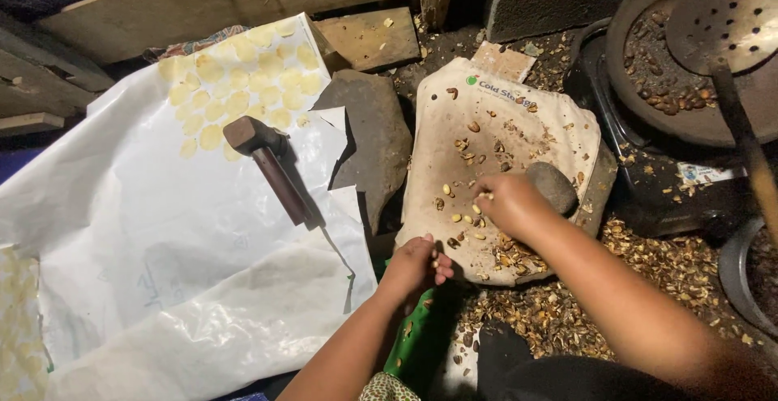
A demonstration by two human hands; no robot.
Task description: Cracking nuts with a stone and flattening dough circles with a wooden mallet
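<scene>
My right hand [506,204] reaches onto a white cloth-covered slab [438,133] and pinches small pale kernels [460,216] among scattered brown shell bits. My left hand [417,265] hovers at the slab's near edge with fingers curled around a few pale kernels. A dark rounded stone [553,184] lies on the cloth just right of my right hand. A wooden mallet [271,166] rests on a white plastic sheet [146,239] to the left.
Flattened yellow discs [243,77] lie in rows on the sheet's far part. A flat grey stone [373,137] sits between sheet and slab. A dark pan [689,85] with roasted seeds and a perforated ladle [721,12] stands at far right. Shell husks [567,304] litter the ground.
</scene>
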